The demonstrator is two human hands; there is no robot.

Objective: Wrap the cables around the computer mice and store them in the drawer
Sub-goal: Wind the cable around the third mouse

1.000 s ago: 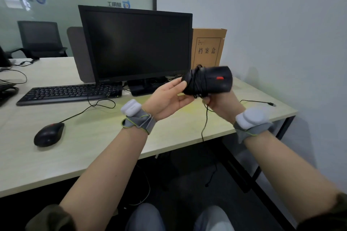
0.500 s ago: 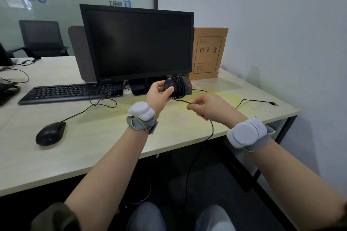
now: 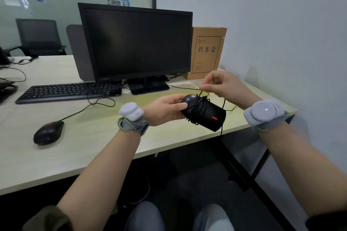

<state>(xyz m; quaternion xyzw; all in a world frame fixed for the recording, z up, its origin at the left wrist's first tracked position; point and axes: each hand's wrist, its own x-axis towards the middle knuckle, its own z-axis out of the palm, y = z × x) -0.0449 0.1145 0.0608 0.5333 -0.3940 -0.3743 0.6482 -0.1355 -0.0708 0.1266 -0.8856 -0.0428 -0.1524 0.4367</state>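
The coils could slide off the mouse [image 3: 203,113], held above the desk [image 3: 90,137] edge, if the cable [image 3: 200,97] slackens, since the left hand [image 3: 165,108] grips only its rounded end while the raised right hand [image 3: 223,84] pinches the cable just above.

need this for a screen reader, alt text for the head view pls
A person's left hand holds a black mouse above a desk while the right hand pinches its cable, partly wound around it. A second mouse lies by a keyboard.
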